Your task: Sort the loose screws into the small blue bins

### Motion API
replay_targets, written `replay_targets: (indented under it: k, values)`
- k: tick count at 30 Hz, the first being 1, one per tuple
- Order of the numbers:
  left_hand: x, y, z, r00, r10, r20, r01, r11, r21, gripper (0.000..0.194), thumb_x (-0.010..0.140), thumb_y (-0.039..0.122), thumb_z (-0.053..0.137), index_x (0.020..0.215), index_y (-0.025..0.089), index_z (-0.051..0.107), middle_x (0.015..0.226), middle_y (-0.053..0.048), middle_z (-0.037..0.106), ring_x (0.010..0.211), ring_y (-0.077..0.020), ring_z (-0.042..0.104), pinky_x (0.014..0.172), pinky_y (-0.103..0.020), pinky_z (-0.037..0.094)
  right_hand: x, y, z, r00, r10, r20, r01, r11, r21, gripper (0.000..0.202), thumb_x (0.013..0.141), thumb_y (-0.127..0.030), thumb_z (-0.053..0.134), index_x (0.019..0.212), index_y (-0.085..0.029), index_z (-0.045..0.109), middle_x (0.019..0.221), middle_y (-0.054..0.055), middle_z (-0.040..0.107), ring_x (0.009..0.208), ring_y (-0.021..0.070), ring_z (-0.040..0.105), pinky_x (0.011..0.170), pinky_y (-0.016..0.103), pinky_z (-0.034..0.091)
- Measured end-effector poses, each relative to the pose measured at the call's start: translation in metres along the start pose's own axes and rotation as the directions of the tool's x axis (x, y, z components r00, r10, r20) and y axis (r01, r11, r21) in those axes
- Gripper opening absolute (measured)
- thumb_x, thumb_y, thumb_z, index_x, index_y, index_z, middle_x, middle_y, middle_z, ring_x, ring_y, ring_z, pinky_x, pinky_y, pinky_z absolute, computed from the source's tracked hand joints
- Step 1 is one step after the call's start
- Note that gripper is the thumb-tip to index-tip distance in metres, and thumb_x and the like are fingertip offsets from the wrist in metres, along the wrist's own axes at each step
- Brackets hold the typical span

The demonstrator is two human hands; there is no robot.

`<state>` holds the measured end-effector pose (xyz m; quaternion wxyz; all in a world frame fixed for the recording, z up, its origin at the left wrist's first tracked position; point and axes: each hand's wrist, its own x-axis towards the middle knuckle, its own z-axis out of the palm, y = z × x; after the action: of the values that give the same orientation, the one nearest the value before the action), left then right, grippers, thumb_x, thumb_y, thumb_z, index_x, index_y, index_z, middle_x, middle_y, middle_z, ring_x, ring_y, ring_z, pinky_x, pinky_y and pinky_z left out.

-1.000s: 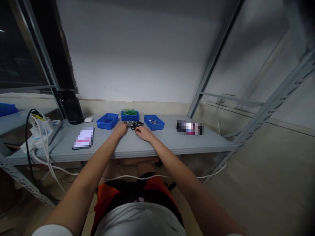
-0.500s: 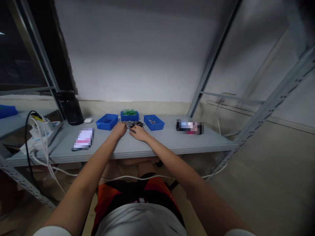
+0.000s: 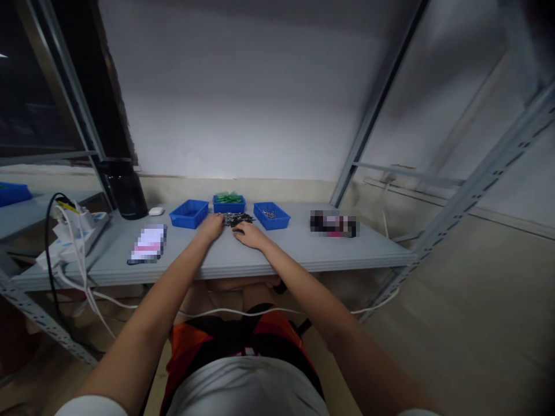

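A loose pile of small dark and metallic pieces [image 3: 237, 219] lies on the grey table [image 3: 225, 254]. At the pile's left edge is my left hand [image 3: 213, 225], its fingers bent and their tips against the pieces; what they hold, if anything, is too small to tell. My right hand [image 3: 249, 234] rests at the near side of the pile, fingers curled, its grip unclear. Around the pile stand a blue tray [image 3: 189, 214] on the left, a blue tray with green pieces [image 3: 229, 202] behind, and a blue tray with small metal parts [image 3: 271, 216] on the right.
On the left are a phone [image 3: 148, 244], a white case [image 3: 156, 211], a black bottle [image 3: 125, 189] and a power strip with cables [image 3: 76, 240]. A blurred dark item [image 3: 333, 223] lies on the right. Metal shelf posts [image 3: 377, 110] frame the table.
My right hand has shifted slightly right along the pile. My left hand has moved a little right and up, and more of the dark pieces show between the hands.
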<state>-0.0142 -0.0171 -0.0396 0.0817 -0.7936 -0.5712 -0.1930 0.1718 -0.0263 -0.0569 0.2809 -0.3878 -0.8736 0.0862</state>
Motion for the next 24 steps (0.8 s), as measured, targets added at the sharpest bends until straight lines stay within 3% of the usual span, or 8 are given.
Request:
replay_targets:
  k: [4, 7, 11, 17, 20, 24]
  values:
    - [0.0029, -0.0025, -0.0003, 0.997, -0.009, -0.071, 0.003, 0.996, -0.085, 0.023, 0.091, 0.016, 0.046, 0.103, 0.013, 0.066, 0.105, -0.014, 0.068, 0.101, -0.0242, 0.062, 0.087, -0.030, 0.047, 0.0015, 0.0005, -0.0027, 0.994, -0.036, -0.104, 0.036, 0.999, -0.008, 0.021, 0.084, -0.015, 0.057, 0.101, -0.016, 0.070, 0.109, 0.010, 0.065, 0.103, 0.0199, 0.058, 0.097, 0.033, 0.041]
    - [0.0053, -0.0051, 0.0002, 0.988, -0.019, -0.152, -0.016, 0.974, -0.225, 0.023, 0.091, 0.016, 0.048, 0.101, 0.013, 0.068, 0.103, -0.013, 0.069, 0.098, -0.0235, 0.062, 0.088, -0.030, 0.047, 0.0002, 0.0010, -0.0047, 0.983, 0.006, -0.181, -0.014, 0.999, -0.043, 0.017, 0.086, -0.017, 0.054, 0.092, -0.016, 0.070, 0.099, 0.010, 0.066, 0.096, 0.0196, 0.058, 0.091, 0.031, 0.043]
    - [0.0065, -0.0042, 0.0008, 0.982, 0.005, -0.191, -0.066, 0.948, -0.311, 0.024, 0.091, 0.019, 0.049, 0.103, 0.012, 0.069, 0.104, -0.014, 0.069, 0.098, -0.0242, 0.062, 0.089, -0.033, 0.047, -0.0025, 0.0008, -0.0045, 0.995, 0.076, -0.064, -0.081, 0.995, -0.065, 0.016, 0.086, -0.021, 0.056, 0.084, -0.014, 0.070, 0.086, 0.009, 0.068, 0.082, 0.0180, 0.059, 0.079, 0.029, 0.044]
    - [0.0063, -0.0006, 0.0020, 0.978, 0.050, -0.203, -0.117, 0.936, -0.333, 0.023, 0.090, 0.022, 0.053, 0.103, 0.014, 0.070, 0.103, -0.012, 0.070, 0.095, -0.0231, 0.064, 0.087, -0.031, 0.049, -0.0018, -0.0015, -0.0036, 0.999, -0.001, -0.035, 0.001, 1.000, -0.016, 0.017, 0.086, -0.023, 0.060, 0.096, -0.014, 0.071, 0.102, 0.011, 0.069, 0.096, 0.0203, 0.061, 0.089, 0.032, 0.043]
    - [0.0064, -0.0002, 0.0011, 0.978, 0.073, -0.196, -0.136, 0.935, -0.329, 0.021, 0.088, 0.021, 0.055, 0.099, 0.015, 0.072, 0.102, -0.011, 0.072, 0.093, -0.0234, 0.065, 0.087, -0.031, 0.049, -0.0011, -0.0006, -0.0065, 0.990, 0.037, -0.134, -0.025, 0.996, 0.091, 0.016, 0.087, -0.020, 0.057, 0.096, -0.016, 0.070, 0.098, 0.008, 0.071, 0.090, 0.0180, 0.063, 0.085, 0.029, 0.045]
    - [0.0059, 0.0029, -0.0013, 0.970, 0.152, -0.188, -0.209, 0.917, -0.339, 0.021, 0.088, 0.020, 0.056, 0.100, 0.016, 0.073, 0.101, -0.010, 0.073, 0.093, -0.0234, 0.065, 0.088, -0.032, 0.048, -0.0011, 0.0046, -0.0099, 0.953, 0.180, -0.244, -0.125, 0.966, 0.224, 0.016, 0.089, -0.023, 0.055, 0.098, -0.017, 0.066, 0.091, 0.006, 0.072, 0.079, 0.0166, 0.065, 0.076, 0.027, 0.047]
